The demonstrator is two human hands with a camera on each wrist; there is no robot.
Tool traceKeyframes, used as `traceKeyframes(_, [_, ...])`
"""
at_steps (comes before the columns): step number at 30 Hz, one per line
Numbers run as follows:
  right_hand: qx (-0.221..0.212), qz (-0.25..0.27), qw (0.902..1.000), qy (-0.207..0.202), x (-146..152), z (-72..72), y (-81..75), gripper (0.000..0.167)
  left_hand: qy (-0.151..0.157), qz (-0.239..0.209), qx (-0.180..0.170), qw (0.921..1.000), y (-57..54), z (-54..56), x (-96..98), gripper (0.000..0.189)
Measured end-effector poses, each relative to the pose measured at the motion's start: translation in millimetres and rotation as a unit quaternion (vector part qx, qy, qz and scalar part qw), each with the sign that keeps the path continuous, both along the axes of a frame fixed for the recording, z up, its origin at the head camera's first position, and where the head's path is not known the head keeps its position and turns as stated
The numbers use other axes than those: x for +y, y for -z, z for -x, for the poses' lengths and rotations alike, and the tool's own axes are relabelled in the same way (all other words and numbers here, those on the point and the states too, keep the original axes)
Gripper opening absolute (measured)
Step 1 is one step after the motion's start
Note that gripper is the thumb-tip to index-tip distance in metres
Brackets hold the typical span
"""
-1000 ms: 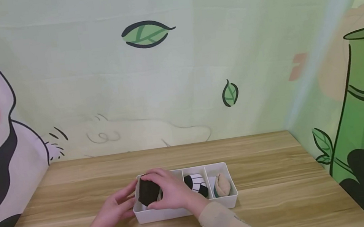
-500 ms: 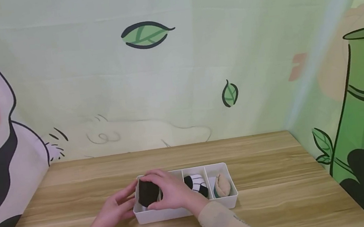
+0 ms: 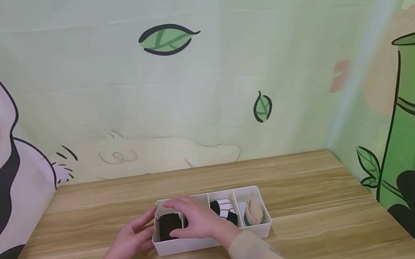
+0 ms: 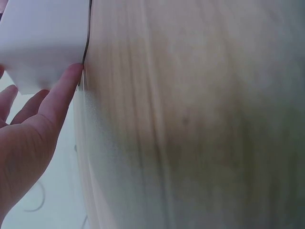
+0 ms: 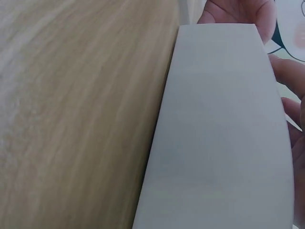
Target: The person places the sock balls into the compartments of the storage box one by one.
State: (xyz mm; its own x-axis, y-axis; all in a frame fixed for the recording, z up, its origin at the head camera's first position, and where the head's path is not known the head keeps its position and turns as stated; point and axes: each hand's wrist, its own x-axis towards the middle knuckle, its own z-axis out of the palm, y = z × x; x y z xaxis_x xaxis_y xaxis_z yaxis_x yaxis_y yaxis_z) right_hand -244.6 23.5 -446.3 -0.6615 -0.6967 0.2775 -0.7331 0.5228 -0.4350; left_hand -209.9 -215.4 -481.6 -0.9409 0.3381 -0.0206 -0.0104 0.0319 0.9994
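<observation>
A white divided box point(image 3: 189, 245) stands on the table. In its left-end compartment sits a dark brown, bundled sock point(image 3: 170, 227). My right hand point(image 3: 197, 218) arches over the box, thumb tip overlapping the sock's lower right edge and fingertips above it, by the back rim. My left hand point(image 3: 135, 235) lies along the box's left end, fingers extended and touching the wall; the left wrist view shows a fingertip point(image 4: 71, 74) at its lower edge. Further right in the box are a black-and-white rolled sock point(image 3: 226, 211) and a beige one point(image 3: 254, 211). My right hand partly hides the second compartment.
The wood-grain table point(image 3: 308, 203) extends on all sides of the box. Behind it hangs a printed backdrop point(image 3: 201, 82) with leaves, pandas and bamboo. The right wrist view is mostly filled by the box's long front wall point(image 5: 214, 133).
The dark sock has dropped lower into the left compartment, out of my right hand's hold. My right hand's fingers have shifted slightly; my left hand has kept its place.
</observation>
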Motion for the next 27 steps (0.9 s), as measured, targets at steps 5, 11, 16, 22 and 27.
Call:
traceKeyframes(5, [-0.018,0.008,0.9998,0.006,6.9,-3.7,-3.7,0.064,-0.001,-0.002,-0.004,1.0000,0.3,0.1,1.1,0.062])
traceKeyframes(11, [-0.021,0.031,0.9993,0.001,19.3,-9.1,-8.4,0.063,-0.005,-0.003,-0.004,1.0000,1.2,0.8,1.2,0.062])
traceKeyframes(16, [-0.015,0.053,0.9985,-0.003,33.9,-14.0,-11.6,0.062,-0.007,0.001,-0.001,1.0000,0.6,1.2,1.2,0.062])
traceKeyframes(22, [-0.004,0.081,0.9967,0.002,60.7,-19.5,-9.8,0.063,-0.010,0.006,0.002,0.9999,-1.0,1.2,1.5,0.062])
traceKeyframes(27, [0.022,0.096,0.9951,0.009,87.1,-24.8,-10.8,0.065,-0.014,0.021,0.004,0.9997,-2.4,1.8,1.8,0.063])
